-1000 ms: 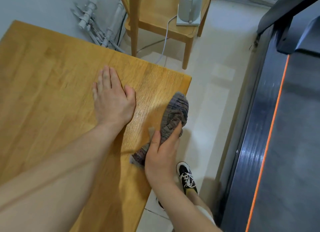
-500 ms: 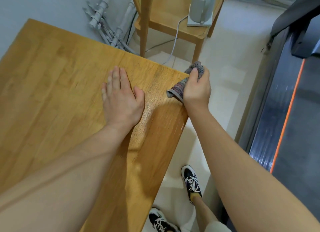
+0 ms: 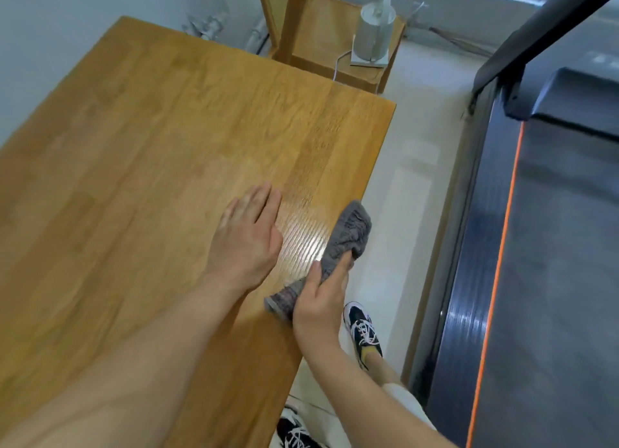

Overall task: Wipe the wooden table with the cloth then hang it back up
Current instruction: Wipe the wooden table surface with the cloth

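Cloth (image 3: 346, 238), bunched grey, lies along the wooden table (image 3: 160, 152)'s right edge at lower centre, long axis running up-frame, clenched in the right hand (image 3: 320, 305); the left hand (image 3: 248, 236) rests open, flat, just beside it to the left.

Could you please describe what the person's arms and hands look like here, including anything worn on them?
Both arms are bare as far as the view shows, with no sleeves visible. The left hand and the right hand carry no gloves, and no rings, watch or bracelet show on the fingers or wrists. No markings are apparent, though motion blur hides fine detail.
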A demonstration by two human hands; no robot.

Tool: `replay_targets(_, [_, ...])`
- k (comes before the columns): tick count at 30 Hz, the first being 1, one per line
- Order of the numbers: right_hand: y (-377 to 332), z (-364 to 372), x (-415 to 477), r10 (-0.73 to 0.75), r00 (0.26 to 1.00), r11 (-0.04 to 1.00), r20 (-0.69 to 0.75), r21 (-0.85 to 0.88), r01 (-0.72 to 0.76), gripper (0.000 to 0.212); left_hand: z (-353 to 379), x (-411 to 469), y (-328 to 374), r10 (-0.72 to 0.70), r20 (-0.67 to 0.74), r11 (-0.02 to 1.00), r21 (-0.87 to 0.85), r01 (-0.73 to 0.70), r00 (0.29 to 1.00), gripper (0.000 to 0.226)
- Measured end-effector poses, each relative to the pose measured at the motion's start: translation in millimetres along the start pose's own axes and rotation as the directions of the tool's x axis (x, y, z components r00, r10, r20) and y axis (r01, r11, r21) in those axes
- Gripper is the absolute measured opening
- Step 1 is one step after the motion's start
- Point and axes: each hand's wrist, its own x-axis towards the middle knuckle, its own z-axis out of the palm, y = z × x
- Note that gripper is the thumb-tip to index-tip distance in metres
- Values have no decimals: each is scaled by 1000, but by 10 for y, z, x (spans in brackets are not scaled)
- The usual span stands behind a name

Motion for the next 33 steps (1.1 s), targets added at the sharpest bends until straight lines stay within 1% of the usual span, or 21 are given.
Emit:
replay_targets(1, [27,-19,-141,10,1000,1000,23,-23,-10,64,-6,-230,-26,14,5,1000,8,-14,1000,56])
replay_targets(3, [-26,-49,-144,24,998,997,51,-73,-20,64,-8,-651,-72,27,5,999,26,-27,1000,56])
replay_targets(5, [-169,-45,124,51,999,993,3,-103,-50,62,-2,-885,-115,5,6,1000,22,-5,1000,55])
replay_targets(8, [-435,-14,698,72,991,978,-110,-186,-91,60,17,-933,-140,-33,-8,999,10,33,999,54])
replay_targets(11, [-508,-8,1027,62,987,972,-146,-215,-93,59,41,-908,-173,-32,0,999,-3,32,999,54])
replay_targets(14, [-313,14,720,55,993,992,-101,-105,-65,59,41,-911,-176,-37,-8,999,4,37,999,55])
replay_targets(18, [157,44,-440,-24,1000,999,5,22,24,60,45,-890,-116,-45,-46,999,-2,45,998,55])
replay_targets(20, [320,76,-920,-4,999,999,50,32,2,63,45,-904,-129,-57,-55,998,-31,56,997,55])
replay_targets(21, [352,79,-1027,3,998,1000,61,20,-4,64,38,-903,-141,-65,-53,997,-50,62,997,55])
replay_targets(24, [256,42,-772,8,999,996,46,-85,-4,66,31,-913,-138,-63,-74,993,-101,55,995,55])
replay_targets(28, [-106,20,-22,28,997,989,-65,-140,-37,61,35,-1322,-165,-96,-58,991,-101,90,994,59])
replay_targets(30, [-128,44,-38,25,996,987,-86,-155,-38,60,15,-1657,-273,-92,-33,992,-88,89,995,59])
replay_targets(33, [51,93,-563,-7,997,984,-71,-179,-6,59,-33,-2058,-457,-101,-36,993,-72,98,994,57])
